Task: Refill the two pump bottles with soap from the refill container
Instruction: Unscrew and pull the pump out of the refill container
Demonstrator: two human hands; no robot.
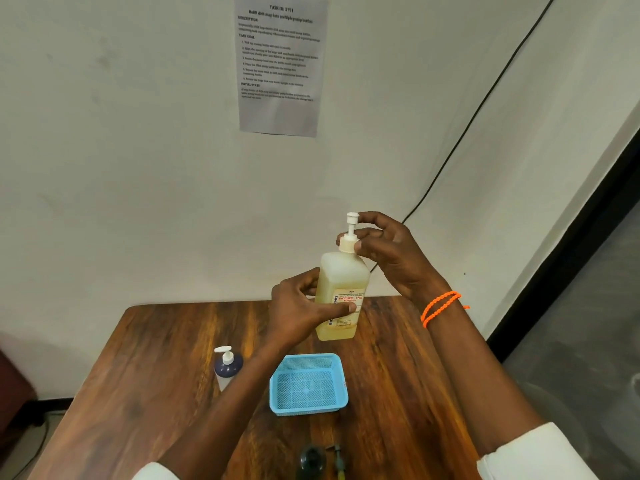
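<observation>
A tall pale-yellow soap container (341,275) with a red-lettered label is held upright above the far part of the wooden table (156,358). My left hand (299,308) is wrapped around its body. My right hand (388,252) pinches its white pump top (351,230) and collar. A small clear pump bottle (227,367) with a dark blue shoulder and white pump stands on the table at the left. At the near edge lie a dark open bottle (311,460) and, beside it, a loose dark pump (338,459), both partly cut off.
A light blue mesh basket (308,408) sits empty in the table's middle, just below the held container. A printed task sheet (280,64) hangs on the wall behind, and a black cable (485,98) runs down the wall at the right.
</observation>
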